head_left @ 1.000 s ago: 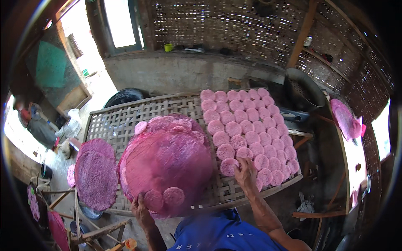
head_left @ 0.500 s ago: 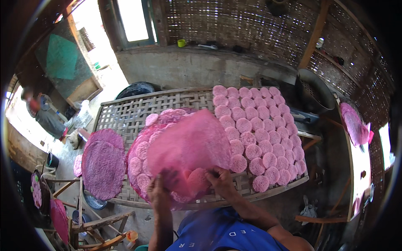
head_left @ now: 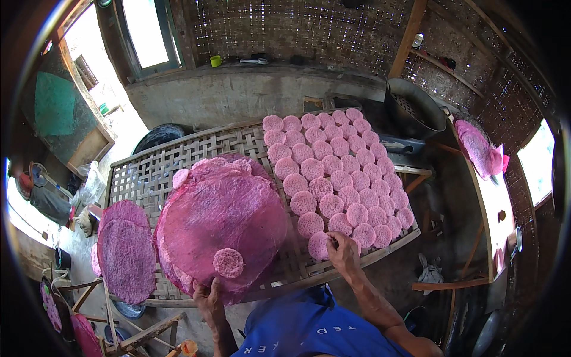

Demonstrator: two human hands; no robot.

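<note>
A large pink-magenta sheet (head_left: 220, 211) lies over a pile with small pink discs at its edges, on a woven bamboo rack (head_left: 140, 178). My left hand (head_left: 206, 293) pinches the sheet’s near edge, just below a loose speckled disc (head_left: 228, 262). Reaching to the lower left corner of several rows of round pink discs (head_left: 331, 204), my right hand (head_left: 341, 253) has fingertips closed on one disc (head_left: 319, 244). An oval magenta sheet (head_left: 125, 256) rests at the rack’s left.
At the far left a partly seen person (head_left: 44, 199) is by a doorway. A dark tub (head_left: 156, 138) sits behind the rack, a deep metal pot (head_left: 410, 125) at back right. A board with pink sheets (head_left: 479, 149) stands right; wooden trestles (head_left: 151, 330) stand at near left.
Half a second ago both hands held a sheet lifted; it now lies flat. My right hand has moved right to the grid with a disc. One disc shows near my left hand instead of two.
</note>
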